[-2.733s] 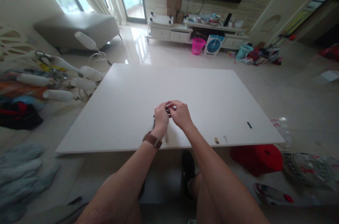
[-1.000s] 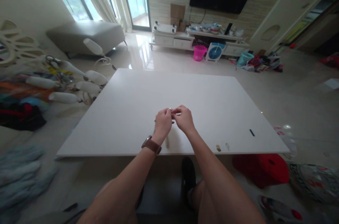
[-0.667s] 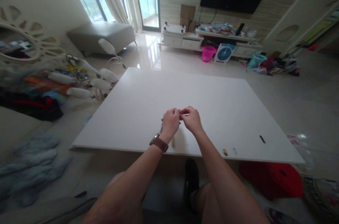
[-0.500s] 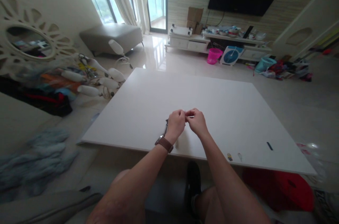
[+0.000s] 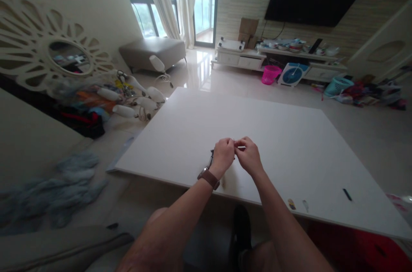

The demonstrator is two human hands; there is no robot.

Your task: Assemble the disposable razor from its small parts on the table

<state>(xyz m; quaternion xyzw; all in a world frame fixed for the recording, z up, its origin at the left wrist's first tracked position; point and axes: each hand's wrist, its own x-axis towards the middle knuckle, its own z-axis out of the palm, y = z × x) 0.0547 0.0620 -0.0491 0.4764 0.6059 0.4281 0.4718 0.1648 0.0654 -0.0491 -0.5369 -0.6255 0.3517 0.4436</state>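
Note:
Fingertips meeting, my two hands are raised above the near part of a large white board (image 5: 186,134). My left hand (image 5: 224,153) is closed, its back to the camera, with a brown-strapped watch (image 5: 210,177) on the wrist. A thin dark strand (image 5: 211,158) shows along the outer side of that hand; whether the hand holds it I cannot tell. The thumb and forefinger of my right hand (image 5: 248,156) pinch against the left fingertips. Whatever small thing lies between them is hidden by the fingers.
On the board's near right lie a small yellow-and-dark piece (image 5: 291,204), a clear piece (image 5: 305,206) and a dark strip (image 5: 347,194). A lamp with several white shades (image 5: 146,102) stands off the left edge. Something red (image 5: 354,246) sits below the near right edge.
The camera view has turned slightly left, so the whole scene sits farther right and a little lower. Both hands keep nearly the same pinching pose.

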